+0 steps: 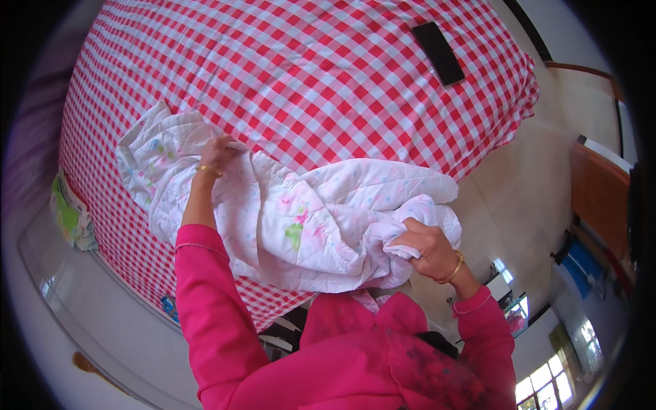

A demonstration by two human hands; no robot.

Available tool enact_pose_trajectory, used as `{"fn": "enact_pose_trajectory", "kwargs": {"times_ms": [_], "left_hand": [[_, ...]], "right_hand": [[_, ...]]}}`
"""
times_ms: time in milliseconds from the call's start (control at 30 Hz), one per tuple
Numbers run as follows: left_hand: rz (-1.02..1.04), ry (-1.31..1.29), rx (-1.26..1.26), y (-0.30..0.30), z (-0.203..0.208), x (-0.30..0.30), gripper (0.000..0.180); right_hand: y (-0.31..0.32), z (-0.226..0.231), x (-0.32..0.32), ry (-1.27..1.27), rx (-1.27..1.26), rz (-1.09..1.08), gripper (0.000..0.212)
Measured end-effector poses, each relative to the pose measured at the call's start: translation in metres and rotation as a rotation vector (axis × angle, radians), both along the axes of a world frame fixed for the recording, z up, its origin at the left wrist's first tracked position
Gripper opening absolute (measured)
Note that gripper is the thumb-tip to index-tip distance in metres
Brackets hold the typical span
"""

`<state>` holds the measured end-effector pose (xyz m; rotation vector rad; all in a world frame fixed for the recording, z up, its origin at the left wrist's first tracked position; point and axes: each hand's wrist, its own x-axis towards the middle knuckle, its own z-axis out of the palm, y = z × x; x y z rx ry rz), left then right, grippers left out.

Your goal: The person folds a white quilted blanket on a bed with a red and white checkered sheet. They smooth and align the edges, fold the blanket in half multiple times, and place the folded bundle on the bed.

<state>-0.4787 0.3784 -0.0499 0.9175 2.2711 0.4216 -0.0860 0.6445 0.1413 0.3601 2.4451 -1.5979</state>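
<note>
A white quilted garment (294, 219) with pink and green flower prints and small blue dots lies across the near side of the bed, loosely folded and rumpled. My left hand (217, 152) is closed on its upper edge, toward the left end; the fingertips are partly hidden in the cloth. At the garment's right end, my right hand (429, 247) grips a bunched part of the fabric, with a bit of cloth poking out below the fingers. That right end hangs past the edge of the bed.
The bed has a red and white checked sheet (294, 82). A black phone (438, 53) lies at its far right. A colourful printed cloth (72, 215) is by the left edge. On the right are the tiled floor (526, 184) and brown wooden furniture (598, 198).
</note>
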Motion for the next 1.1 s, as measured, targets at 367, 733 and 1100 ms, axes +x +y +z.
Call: {"fn": "enact_pose_trajectory", "kwargs": {"times_ms": [367,733,1100], "left_hand": [[0.892,0.07,0.655,-0.176,0.142,0.017,0.015],[1.099,0.349,0.831,-0.359,0.298,0.22,0.015],[1.334,0.767,0.779,-0.512,0.373,0.599,0.016]], "right_hand": [[0.027,0.007,0.042,0.108,0.0,0.059,0.024],[0.096,0.018,0.163,-0.04,0.17,0.133,0.009],[0.131,0.056,0.302,0.024,0.219,0.068,0.012]]}}
